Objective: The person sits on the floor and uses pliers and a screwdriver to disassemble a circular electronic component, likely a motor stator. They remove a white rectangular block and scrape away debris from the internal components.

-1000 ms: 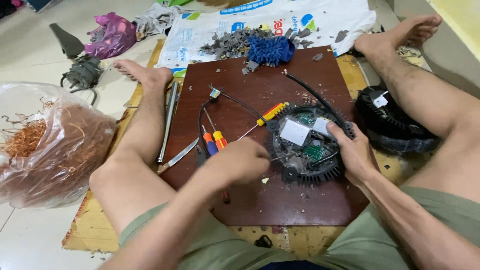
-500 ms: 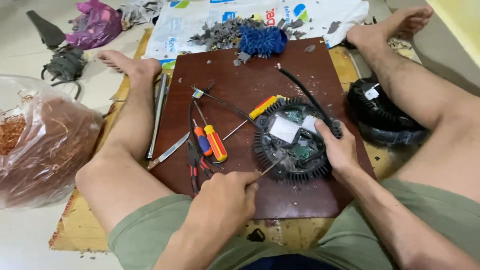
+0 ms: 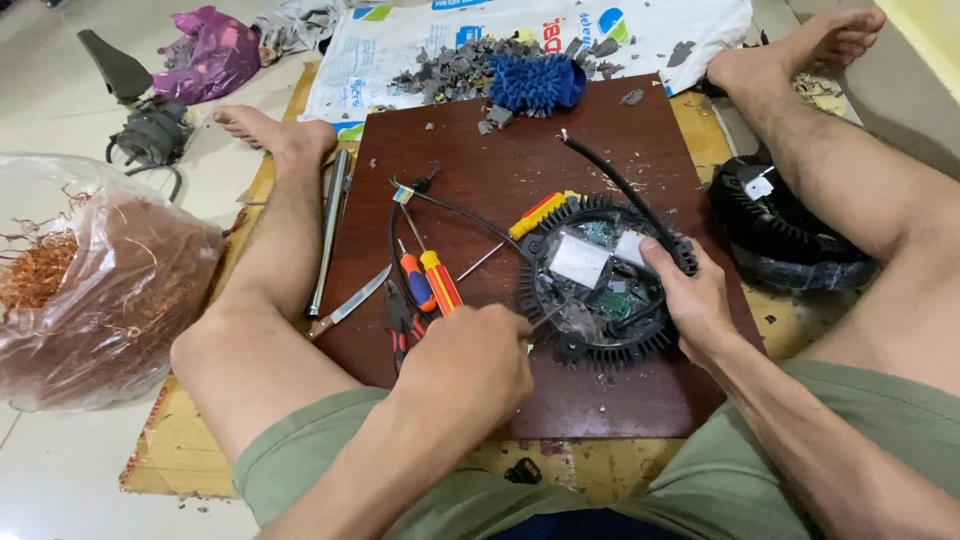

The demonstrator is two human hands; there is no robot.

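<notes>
- Black and ribbed round its rim, the round housing (image 3: 605,282) lies on the brown board (image 3: 520,150) between my legs, right of centre, in the one head view I have.
- My right hand (image 3: 690,295) is closed on the housing's right edge, thumb over the rim, holding it down.
- My left hand (image 3: 470,365) is curled into a fist round a thin metal tool (image 3: 548,316) whose tip reaches into the lower left of the housing; I cannot see the handle.
- By my reading, the work is partway: the housing is open, a white block (image 3: 578,260) and a green circuit board (image 3: 618,303) are bare inside, and both still sit in place, with a black cable (image 3: 610,180) still running out of the top.
- Grey broken bits (image 3: 450,70) heaped at the board's far edge look like stripped-off pieces.
- Counting: two round housings, the second (image 3: 775,235) off the board by my right leg; three screwdrivers lying loose, one yellow-handled (image 3: 535,212) and two orange-handled (image 3: 432,280); one pair of pliers (image 3: 405,320); one knife (image 3: 345,305); one steel bar (image 3: 330,230).
- One clear bag of copper wire (image 3: 90,290) sits on the floor at my left, and one blue mop-like cloth (image 3: 535,82) at the board's far edge.
</notes>
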